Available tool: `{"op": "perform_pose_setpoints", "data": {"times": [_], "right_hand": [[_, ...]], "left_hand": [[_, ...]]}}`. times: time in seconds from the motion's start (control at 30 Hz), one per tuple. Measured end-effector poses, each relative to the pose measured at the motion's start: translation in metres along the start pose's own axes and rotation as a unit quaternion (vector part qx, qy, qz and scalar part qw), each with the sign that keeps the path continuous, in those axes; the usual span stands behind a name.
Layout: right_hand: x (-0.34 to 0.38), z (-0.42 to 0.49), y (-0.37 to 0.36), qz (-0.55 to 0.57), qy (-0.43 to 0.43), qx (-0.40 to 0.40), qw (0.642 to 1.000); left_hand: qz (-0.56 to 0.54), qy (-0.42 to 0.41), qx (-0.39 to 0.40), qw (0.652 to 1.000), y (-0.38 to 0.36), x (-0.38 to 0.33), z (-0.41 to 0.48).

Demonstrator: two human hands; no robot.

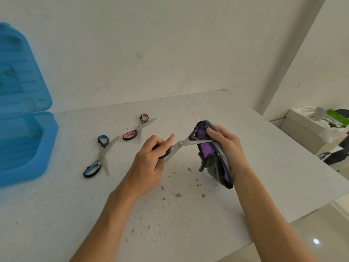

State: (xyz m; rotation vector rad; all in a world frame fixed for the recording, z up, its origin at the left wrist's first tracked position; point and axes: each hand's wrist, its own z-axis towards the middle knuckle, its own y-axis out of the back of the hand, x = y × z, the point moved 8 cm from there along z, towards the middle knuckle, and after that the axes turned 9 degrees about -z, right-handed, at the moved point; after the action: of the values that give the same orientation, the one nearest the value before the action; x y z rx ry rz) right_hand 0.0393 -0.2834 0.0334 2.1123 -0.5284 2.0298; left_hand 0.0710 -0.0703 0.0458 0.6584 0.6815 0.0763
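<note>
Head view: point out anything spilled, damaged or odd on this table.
Brown flecks lie scattered over the white table. The black pouch with purple lining, gripped by the right hand, looks worn and flaking along its edges, so the flecks may come from it. The blue-handled scissors and pink-handled scissors lie with blades open.

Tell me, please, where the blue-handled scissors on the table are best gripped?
Probably by the larger handle loop, coming from above on the left. The blue-handled scissors lie flat and open on the table, blades splayed toward the right, so the loops are the blunt, thick part.
</note>
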Motion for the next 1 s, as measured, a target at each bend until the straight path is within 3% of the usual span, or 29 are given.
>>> {"op": "perform_pose_setpoints", "data": {"times": [0.17, 0.27, 0.37, 0.6, 0.73, 0.8, 1.0], "right_hand": [[-0.001, 0.000, -0.001, -0.012, 0.010, -0.021, 1.000], [-0.002, 0.002, -0.002, 0.002, 0.014, -0.027, 1.000], [-0.004, 0.002, -0.005, 0.008, 0.011, -0.023, 1.000], [-0.009, 0.005, -0.004, 0.010, 0.011, -0.039, 0.999], [-0.026, 0.007, 0.002, 0.092, -0.077, -0.048, 0.992], [-0.020, 0.008, 0.002, 0.119, -0.055, -0.009, 0.991], [0.002, 0.006, 0.006, -0.125, 0.069, -0.009, 0.990]], "left_hand": [[-0.115, 0.138, 0.079, 0.981, 0.002, 0.012, -0.008], [-0.264, 0.219, 0.042, 0.938, 0.000, 0.017, -0.011], [-0.298, 0.294, 0.000, 0.908, -0.007, 0.020, -0.013], [-0.365, 0.330, 0.007, 0.870, -0.032, 0.020, -0.015], [-0.386, 0.315, -0.072, 0.864, -0.021, 0.025, -0.014], [-0.357, 0.314, -0.119, 0.872, -0.010, 0.033, -0.016], [-0.319, 0.314, -0.206, 0.870, 0.006, 0.044, -0.020]]}}
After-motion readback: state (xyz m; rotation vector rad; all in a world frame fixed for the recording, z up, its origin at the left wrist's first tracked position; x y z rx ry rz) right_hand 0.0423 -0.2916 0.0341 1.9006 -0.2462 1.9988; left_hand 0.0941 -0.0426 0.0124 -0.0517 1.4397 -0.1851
